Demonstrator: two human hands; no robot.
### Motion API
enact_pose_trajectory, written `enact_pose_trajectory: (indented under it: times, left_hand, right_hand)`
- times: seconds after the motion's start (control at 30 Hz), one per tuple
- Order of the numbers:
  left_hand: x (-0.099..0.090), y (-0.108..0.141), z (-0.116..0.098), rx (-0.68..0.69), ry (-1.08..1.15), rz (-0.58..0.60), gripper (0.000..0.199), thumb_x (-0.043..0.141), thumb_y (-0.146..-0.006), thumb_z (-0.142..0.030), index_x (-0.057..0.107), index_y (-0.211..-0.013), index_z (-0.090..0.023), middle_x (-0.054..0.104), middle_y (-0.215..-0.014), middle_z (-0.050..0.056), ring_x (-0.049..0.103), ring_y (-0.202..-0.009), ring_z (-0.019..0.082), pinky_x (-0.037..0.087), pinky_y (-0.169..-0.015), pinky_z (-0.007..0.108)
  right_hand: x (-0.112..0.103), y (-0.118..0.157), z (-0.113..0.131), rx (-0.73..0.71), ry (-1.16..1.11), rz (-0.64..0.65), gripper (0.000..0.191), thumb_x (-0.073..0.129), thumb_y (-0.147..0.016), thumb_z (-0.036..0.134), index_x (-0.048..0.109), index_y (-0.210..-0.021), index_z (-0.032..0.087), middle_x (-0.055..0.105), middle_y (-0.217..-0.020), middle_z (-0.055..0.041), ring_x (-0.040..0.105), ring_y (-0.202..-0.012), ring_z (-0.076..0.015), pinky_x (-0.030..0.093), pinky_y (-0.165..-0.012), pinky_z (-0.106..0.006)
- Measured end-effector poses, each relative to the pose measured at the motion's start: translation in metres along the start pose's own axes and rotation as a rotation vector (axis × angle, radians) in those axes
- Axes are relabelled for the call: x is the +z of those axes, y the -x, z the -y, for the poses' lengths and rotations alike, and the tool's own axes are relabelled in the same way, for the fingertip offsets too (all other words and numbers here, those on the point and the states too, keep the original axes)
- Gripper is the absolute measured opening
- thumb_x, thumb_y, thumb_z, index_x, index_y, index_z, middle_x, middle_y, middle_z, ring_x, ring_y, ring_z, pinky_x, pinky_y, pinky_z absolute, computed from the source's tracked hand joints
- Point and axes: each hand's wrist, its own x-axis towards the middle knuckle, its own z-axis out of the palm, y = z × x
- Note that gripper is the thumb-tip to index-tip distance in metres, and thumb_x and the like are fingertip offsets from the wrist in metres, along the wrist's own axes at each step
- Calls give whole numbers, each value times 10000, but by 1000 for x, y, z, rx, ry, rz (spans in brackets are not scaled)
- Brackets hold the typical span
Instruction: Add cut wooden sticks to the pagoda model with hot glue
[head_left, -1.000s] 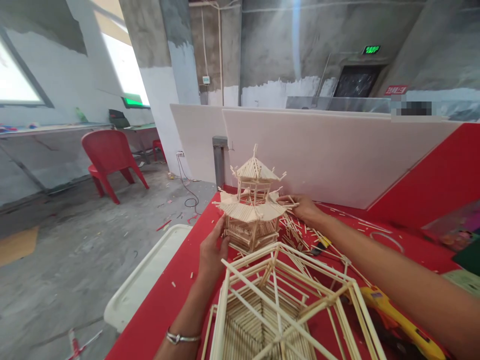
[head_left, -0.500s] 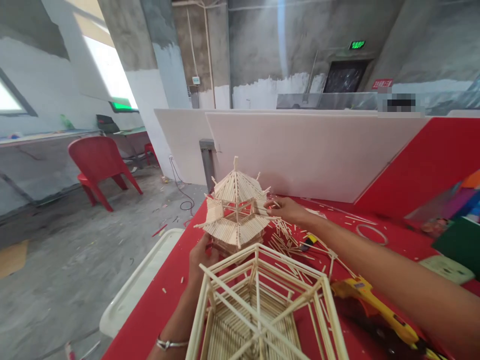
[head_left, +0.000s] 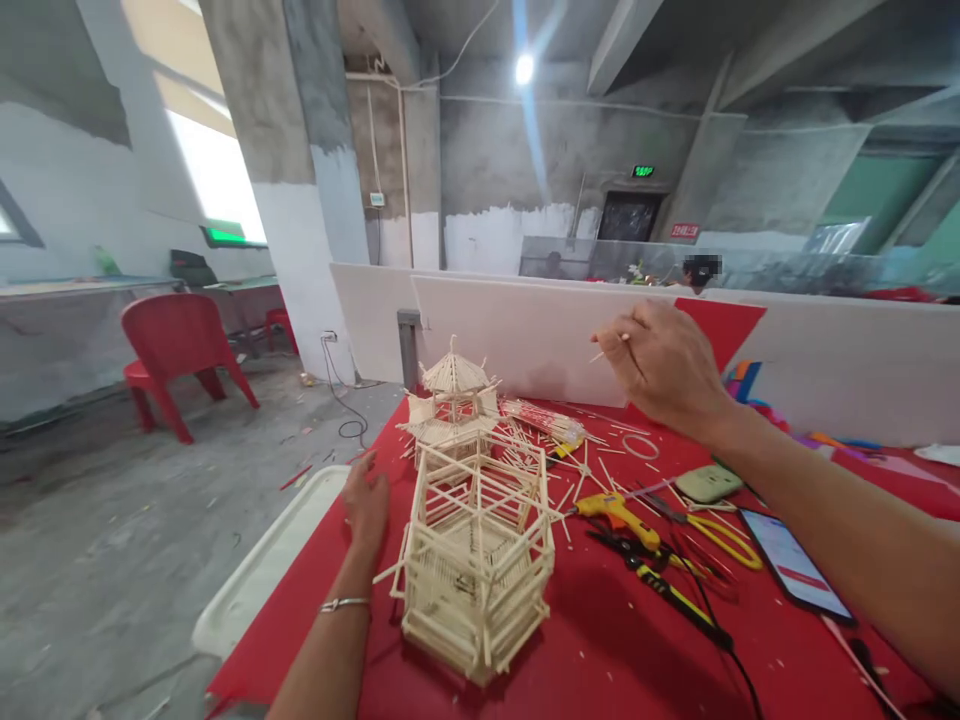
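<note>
My right hand [head_left: 652, 365] is raised above the table at the right, fingers pinched round a small wooden stick [head_left: 598, 356]. Low at the left table edge, my left hand [head_left: 366, 500] has its fingers apart, holding nothing, beside the stick models. A hexagonal frame of pale sticks [head_left: 480, 600] stands nearest me, open at the top. Behind it is a small pagoda model [head_left: 454, 376] with tiered stick roofs. A yellow glue gun [head_left: 619, 515] lies right of the frame, near loose sticks [head_left: 525, 450].
On the red table [head_left: 600, 640] lie yellow-handled pliers [head_left: 724, 540], a black-and-yellow tool [head_left: 682, 605], a phone [head_left: 796, 565] and a green box [head_left: 709, 483]. A white panel [head_left: 540, 330] stands behind. A red chair [head_left: 187, 335] is at the left; a person's head shows beyond the panel.
My right hand has left the pagoda and risen to the right with a stick. My left hand has come away from the pagoda. The view has tilted up, and the frame now appears whole.
</note>
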Motion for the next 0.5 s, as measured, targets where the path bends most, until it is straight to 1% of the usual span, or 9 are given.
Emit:
enact_pose_trajectory:
  times: [0.03,0.1,0.2,0.27,0.3,0.37,0.4,0.43,0.5]
  left_hand:
    - [-10,4,-1,-7,9,-27,364,520,-827,-164,683,-1153,-154,714,-1152,130,674,-1066,282,542,-914,416]
    - [-32,13,-8,1,31,-60,362,528,-797,-189,703,-1113,-173,736,-1091,112,694,-1003,262,558,-861,381]
    - [-66,23,-30,43,68,-111,348,561,-808,-311,720,-1089,-179,749,-1042,97,702,-939,241,562,-812,348]
    - [-87,27,-53,85,97,-150,384,570,-824,-397,722,-1106,-185,742,-1084,88,694,-931,219,556,-810,323]
    - [-97,29,-67,106,107,-160,383,573,-825,-420,732,-1088,-192,745,-1069,78,691,-898,206,553,-800,312]
    - [-114,32,-95,142,124,-151,350,582,-825,-446,756,-1006,-201,752,-975,55,673,-799,181,543,-739,287]
    - [-120,34,-109,156,134,-122,333,599,-818,-452,764,-971,-206,750,-895,41,659,-745,170,531,-676,266]
    - [-126,36,-123,171,147,-59,317,629,-802,-453,770,-941,-206,737,-804,27,636,-677,158,506,-608,247]
    - [-132,38,-151,194,170,97,290,679,-777,-468,767,-806,-193,688,-656,5,542,-520,115,424,-488,219]
  right_hand:
    - [-16,9,8,-51,10,-45,467,334,-1034,435,707,-962,162,657,-908,-97,574,-901,-225,433,-809,-353]
    - [-41,28,28,-110,-55,-136,338,412,-1033,374,679,-996,171,661,-894,-74,577,-864,-199,447,-780,-329]
    - [-61,57,63,-111,-196,-299,128,533,-994,251,644,-1026,195,639,-865,-46,584,-825,-177,466,-760,-314]
    - [-65,75,90,-84,-286,-378,97,578,-964,172,633,-1036,205,633,-867,-40,588,-818,-170,475,-755,-310]
    - [-64,84,103,-77,-328,-400,126,597,-947,141,632,-1052,202,637,-878,-43,587,-823,-171,477,-755,-311]
    - [-60,100,130,-67,-417,-421,188,616,-922,99,626,-1092,177,642,-907,-61,580,-837,-179,482,-764,-323]
    - [-57,107,143,-62,-461,-402,223,598,-927,94,617,-1141,157,640,-927,-76,578,-851,-187,485,-773,-333]
    - [-54,115,154,-66,-501,-375,255,574,-943,114,600,-1196,133,633,-946,-92,572,-868,-197,488,-781,-346]
    - [-49,128,172,-68,-572,-303,329,514,-977,175,552,-1290,84,616,-1017,-133,560,-927,-226,498,-818,-382]
